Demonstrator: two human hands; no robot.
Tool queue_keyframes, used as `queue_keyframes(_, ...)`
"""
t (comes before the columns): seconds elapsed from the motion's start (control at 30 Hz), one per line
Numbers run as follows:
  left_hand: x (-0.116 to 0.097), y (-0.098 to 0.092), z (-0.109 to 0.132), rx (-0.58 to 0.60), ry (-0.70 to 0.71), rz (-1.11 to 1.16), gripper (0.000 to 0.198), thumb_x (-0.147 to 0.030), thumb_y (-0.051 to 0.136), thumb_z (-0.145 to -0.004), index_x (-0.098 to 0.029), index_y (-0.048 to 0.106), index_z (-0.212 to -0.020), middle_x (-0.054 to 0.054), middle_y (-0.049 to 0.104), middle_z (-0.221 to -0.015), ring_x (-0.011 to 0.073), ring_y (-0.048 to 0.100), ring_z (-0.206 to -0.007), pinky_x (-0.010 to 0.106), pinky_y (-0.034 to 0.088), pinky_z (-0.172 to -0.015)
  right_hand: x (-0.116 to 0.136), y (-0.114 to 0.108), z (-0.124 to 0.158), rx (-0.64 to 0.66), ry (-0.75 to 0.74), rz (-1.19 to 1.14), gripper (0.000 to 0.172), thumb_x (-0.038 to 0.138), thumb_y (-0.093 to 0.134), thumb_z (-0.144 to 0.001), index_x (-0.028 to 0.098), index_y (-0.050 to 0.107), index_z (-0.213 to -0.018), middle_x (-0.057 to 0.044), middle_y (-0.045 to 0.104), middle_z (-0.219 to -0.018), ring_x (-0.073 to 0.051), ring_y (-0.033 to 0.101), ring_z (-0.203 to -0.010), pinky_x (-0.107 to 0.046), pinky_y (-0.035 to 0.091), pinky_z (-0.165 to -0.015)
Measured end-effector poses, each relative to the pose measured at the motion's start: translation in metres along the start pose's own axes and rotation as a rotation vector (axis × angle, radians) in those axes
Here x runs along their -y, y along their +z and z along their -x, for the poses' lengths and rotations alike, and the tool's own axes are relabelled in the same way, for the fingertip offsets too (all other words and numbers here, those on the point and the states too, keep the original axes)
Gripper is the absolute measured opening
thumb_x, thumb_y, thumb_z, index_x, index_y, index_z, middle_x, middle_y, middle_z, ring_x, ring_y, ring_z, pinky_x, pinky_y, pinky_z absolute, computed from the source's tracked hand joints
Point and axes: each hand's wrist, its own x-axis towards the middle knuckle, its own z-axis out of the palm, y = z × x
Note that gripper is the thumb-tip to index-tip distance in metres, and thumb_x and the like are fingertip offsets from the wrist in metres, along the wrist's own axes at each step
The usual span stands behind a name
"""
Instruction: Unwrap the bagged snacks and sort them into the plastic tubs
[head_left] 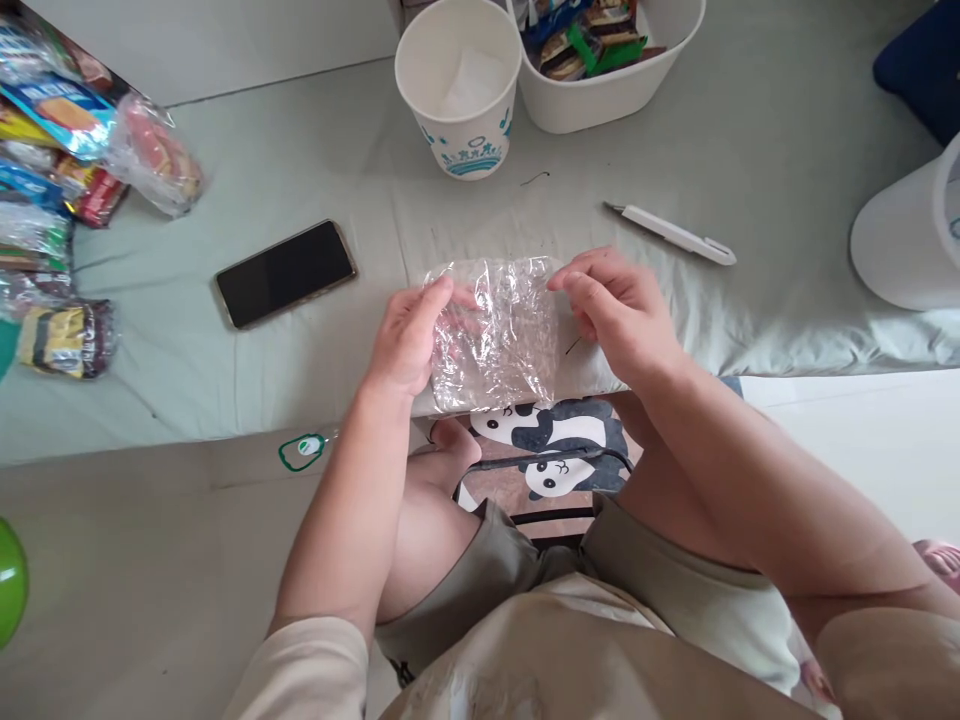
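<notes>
A clear, crinkled plastic bag (499,335) is spread between my hands at the front edge of the cloth-covered surface. My left hand (409,335) grips its left side, thumb on top and fingers showing through the film from behind. At the bag's upper right corner, my right hand (619,310) has thumb and index finger pinched together on the edge, with the other fingers curled. A white pen-shaped cutter (675,233) lies beyond my right hand. To the left of my left hand rests a black phone (285,273), screen up.
A white paper cup (472,130) with something white inside stands beyond the bag. Beside it, a white bin (600,105) holds wrapped snacks. More packaged snacks (64,120) are piled at far left. A white container (904,235) sits at right. Below is a panda-printed item (551,440).
</notes>
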Motion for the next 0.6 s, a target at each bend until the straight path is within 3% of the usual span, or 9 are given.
queue_keyframes(0.13,0.0041,0.0017,-0.0047,0.000,0.013,-0.082,0.065,-0.072,0.046,-0.095,-0.018,0.066,-0.066,0.009,0.076,-0.084,0.0147,0.066,-0.061,0.024,0.043,-0.042,0.0004,-0.0020,0.0004,-0.036,0.152,-0.126,0.021,0.040,0.068,-0.090,0.023,0.059,-0.099,0.000,0.063,-0.090,-0.006,0.046,-0.054,-0.024,0.031,-0.045)
queue_keyframes(0.27,0.0058,0.0024,-0.0072,0.018,0.028,-0.105,0.065,-0.071,0.044,-0.096,-0.019,0.068,-0.065,0.010,0.075,-0.082,0.0171,0.069,-0.066,0.023,0.043,-0.040,0.0017,-0.0018,0.0003,-0.036,0.251,-0.104,0.025,0.037,0.069,-0.089,0.025,0.052,-0.105,0.000,0.066,-0.096,-0.006,0.051,-0.053,-0.024,0.033,-0.044)
queue_keyframes(0.5,0.0052,0.0035,-0.0056,0.069,0.068,-0.144,0.071,-0.079,0.042,-0.094,-0.019,0.068,-0.067,0.010,0.073,-0.078,0.0200,0.073,-0.074,0.024,0.050,-0.044,0.0086,-0.0008,0.0023,0.064,0.303,-0.113,0.041,0.038,0.076,-0.085,0.025,0.047,-0.112,0.001,0.067,-0.087,-0.007,0.052,-0.054,-0.025,0.034,-0.046)
queue_keyframes(0.6,0.0035,0.0032,-0.0040,0.091,0.063,-0.129,0.073,-0.079,0.039,-0.096,-0.018,0.070,-0.069,0.010,0.076,-0.086,0.0194,0.074,-0.074,0.026,0.055,-0.049,0.0027,0.0000,-0.0001,0.017,0.200,-0.159,0.037,0.031,0.075,-0.084,0.026,0.047,-0.108,0.005,0.059,-0.078,-0.007,0.044,-0.055,-0.025,0.034,-0.050)
